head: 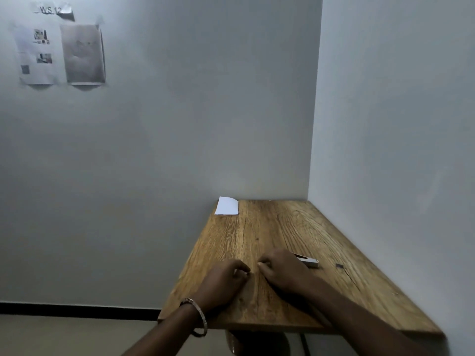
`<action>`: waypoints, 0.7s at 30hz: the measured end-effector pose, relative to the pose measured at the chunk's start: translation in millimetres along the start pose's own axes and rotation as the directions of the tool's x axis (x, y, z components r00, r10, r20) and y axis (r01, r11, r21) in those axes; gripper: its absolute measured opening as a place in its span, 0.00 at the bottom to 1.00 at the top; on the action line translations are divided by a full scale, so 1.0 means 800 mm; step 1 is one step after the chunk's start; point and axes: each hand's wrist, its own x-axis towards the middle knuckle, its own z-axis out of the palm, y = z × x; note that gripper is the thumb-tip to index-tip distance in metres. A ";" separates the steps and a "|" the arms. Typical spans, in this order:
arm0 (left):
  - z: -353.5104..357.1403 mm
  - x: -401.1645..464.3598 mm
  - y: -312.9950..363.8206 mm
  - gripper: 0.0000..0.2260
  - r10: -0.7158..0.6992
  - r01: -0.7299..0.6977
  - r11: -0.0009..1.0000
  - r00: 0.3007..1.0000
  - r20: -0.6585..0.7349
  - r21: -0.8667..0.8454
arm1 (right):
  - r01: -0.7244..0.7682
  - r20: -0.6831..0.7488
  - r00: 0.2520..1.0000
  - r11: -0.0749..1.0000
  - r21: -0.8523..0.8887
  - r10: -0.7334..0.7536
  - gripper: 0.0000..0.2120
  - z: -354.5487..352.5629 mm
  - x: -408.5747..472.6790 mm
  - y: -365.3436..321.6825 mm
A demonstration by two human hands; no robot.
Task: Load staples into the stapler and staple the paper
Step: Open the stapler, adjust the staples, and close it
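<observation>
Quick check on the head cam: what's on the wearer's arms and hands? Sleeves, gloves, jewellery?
Both forearms are bare as far as the frame shows, with no sleeves in view. The left hand and right hand are ungloved. The left wrist carries a thin metallic bangle hanging loose. No rings or watch are discernible.

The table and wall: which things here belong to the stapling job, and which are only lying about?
For the job:
stapler, beside the right hand
white paper, at the table's far corner
small dark piece, maybe staples; too small to tell

Just there:
sheets taped on the wall
bracelet
</observation>
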 end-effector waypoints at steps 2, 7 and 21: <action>0.004 0.002 0.004 0.11 0.002 -0.002 1.000 1.000 0.005 -0.010 | -0.012 -0.010 1.000 1.000 0.026 0.013 0.14 -0.007 0.001 -0.001; 0.012 0.008 0.013 0.12 0.039 -0.035 0.997 0.998 0.052 -0.076 | -0.090 -0.144 0.982 0.976 0.196 0.119 0.13 -0.031 -0.013 0.016; 0.040 0.021 0.058 0.29 0.189 -0.186 0.982 0.976 0.106 -0.036 | -0.279 0.065 0.960 0.913 0.299 0.272 0.26 -0.059 -0.119 0.092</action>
